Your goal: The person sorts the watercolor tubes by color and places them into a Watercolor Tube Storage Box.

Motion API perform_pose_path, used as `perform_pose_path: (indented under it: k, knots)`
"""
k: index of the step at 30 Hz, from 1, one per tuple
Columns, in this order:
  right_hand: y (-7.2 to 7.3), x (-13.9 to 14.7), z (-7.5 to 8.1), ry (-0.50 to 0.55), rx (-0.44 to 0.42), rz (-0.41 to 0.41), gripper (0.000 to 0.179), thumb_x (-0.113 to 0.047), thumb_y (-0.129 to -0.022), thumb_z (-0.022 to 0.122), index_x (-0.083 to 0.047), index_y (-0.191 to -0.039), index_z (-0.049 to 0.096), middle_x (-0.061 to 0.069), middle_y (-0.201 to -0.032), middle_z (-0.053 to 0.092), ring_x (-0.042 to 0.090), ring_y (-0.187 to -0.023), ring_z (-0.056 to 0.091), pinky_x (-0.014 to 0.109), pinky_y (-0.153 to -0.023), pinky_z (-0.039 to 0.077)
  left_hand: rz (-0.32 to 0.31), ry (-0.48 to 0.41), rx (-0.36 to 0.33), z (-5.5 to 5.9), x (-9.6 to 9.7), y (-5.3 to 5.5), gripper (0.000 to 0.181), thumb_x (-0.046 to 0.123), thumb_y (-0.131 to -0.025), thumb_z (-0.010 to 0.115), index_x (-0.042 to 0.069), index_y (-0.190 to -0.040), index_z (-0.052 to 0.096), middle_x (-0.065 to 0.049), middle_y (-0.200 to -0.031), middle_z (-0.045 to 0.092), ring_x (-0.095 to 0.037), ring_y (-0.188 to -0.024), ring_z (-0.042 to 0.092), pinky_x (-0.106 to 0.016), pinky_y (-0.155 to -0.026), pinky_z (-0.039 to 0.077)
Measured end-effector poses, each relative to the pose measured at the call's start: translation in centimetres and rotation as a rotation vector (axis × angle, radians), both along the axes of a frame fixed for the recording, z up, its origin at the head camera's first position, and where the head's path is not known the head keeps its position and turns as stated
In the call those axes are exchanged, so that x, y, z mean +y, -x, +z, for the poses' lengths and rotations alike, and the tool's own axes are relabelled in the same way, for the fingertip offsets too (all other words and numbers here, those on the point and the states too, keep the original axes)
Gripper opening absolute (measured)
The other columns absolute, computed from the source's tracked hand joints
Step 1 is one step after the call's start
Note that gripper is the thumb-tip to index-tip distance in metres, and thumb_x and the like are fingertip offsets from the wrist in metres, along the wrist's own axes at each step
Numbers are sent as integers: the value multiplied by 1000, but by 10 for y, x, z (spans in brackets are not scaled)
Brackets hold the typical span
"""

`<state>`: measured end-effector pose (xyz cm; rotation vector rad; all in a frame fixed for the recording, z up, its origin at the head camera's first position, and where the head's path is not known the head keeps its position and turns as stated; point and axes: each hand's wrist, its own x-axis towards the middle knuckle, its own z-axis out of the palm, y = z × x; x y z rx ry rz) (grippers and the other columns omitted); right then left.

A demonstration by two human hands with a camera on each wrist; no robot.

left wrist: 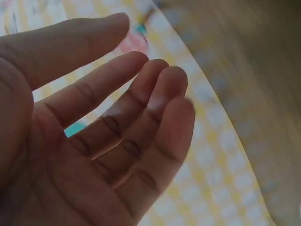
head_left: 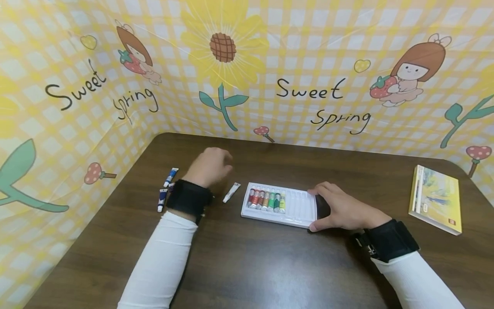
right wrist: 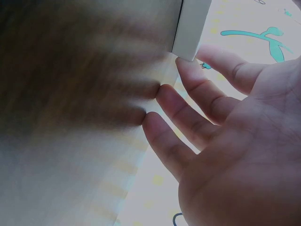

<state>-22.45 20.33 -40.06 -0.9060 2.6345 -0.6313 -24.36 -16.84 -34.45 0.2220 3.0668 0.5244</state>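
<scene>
A white plastic tray (head_left: 295, 219) of paint tubes lies on the table; red, brown and green tubes (head_left: 266, 200) fill its left part, and its right slots hold none. My right hand (head_left: 343, 208) holds the tray's right end, thumb at the near corner and forefinger at the far one. In the right wrist view the other fingertips (right wrist: 153, 120) rest on the tabletop. Over the table, my left hand (head_left: 208, 166) has loosely bent fingers and nothing in them. A white paint tube (head_left: 231, 192) lies between that hand and the tray.
Left of my left wrist lie blue paint tubes (head_left: 162, 200), partly hidden by the black wrist strap (head_left: 188, 199). A yellow box with a painted cover (head_left: 436, 199) stands at the far right. Yellow checked cloth (head_left: 308, 51) rises behind the brown table (head_left: 270, 266).
</scene>
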Motion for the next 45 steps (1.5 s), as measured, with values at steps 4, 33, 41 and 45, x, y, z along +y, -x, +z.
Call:
perform_pose_path:
  k: [4,33,41,45]
  knots:
    - [0,0,1,-1,4,-6,97,-58,-78,88,-3,-149,50,17,-147,50,35,-133,46,60,-110,44,83,-47,14,2,-43,5,35,13,-98,66,-3,-129,69,-26,-128,71,-43,-118,68,-56,-103,53]
    - [-1,0,3,3,-8,-9,99,-58,-78,88,-3,-150,49,19,-149,48,35,-134,46,61,-110,43,315,-58,-258,-10,-124,-2,43,4,-90,53,-4,-131,64,-24,-100,73,-26,-75,71,-48,-84,56]
    - [0,0,2,5,-10,-7,99,-58,-78,88,-3,-150,49,19,-149,48,36,-135,45,62,-111,43,305,13,-261,-14,-129,-4,32,15,-99,56,3,-122,74,-34,-139,60,-53,-127,58,-63,-104,50]
    - [0,0,1,4,-15,-8,99,-58,-78,88,-3,-150,49,19,-150,48,36,-134,45,62,-111,43,377,15,-261,-16,-127,-4,33,18,-97,57,-3,-118,72,-40,-137,57,-55,-120,59,-65,-99,52]
